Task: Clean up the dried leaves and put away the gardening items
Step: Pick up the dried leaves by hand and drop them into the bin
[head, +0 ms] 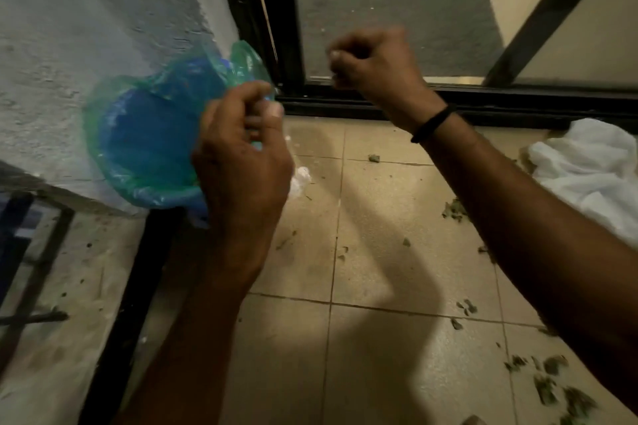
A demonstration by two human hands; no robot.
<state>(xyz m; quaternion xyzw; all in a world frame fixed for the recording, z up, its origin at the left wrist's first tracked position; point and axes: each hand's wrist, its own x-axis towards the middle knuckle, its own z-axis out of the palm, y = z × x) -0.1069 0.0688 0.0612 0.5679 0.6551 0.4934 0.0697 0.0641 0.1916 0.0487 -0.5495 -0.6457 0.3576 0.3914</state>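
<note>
A blue bin lined with a green plastic bag sits low against the white wall, its mouth facing me. My left hand grips the bag's edge at the right side of the rim. My right hand is raised in front of the glass door with its fingers curled shut; whether anything is inside them I cannot tell. Dried green leaf bits lie scattered over the beige tiles at the lower right, with smaller scraps under my right forearm.
A white cloth lies crumpled on the floor at the right. A black-framed glass door closes off the far side, a dark mat behind it. A black rail runs along the left edge of the tiles.
</note>
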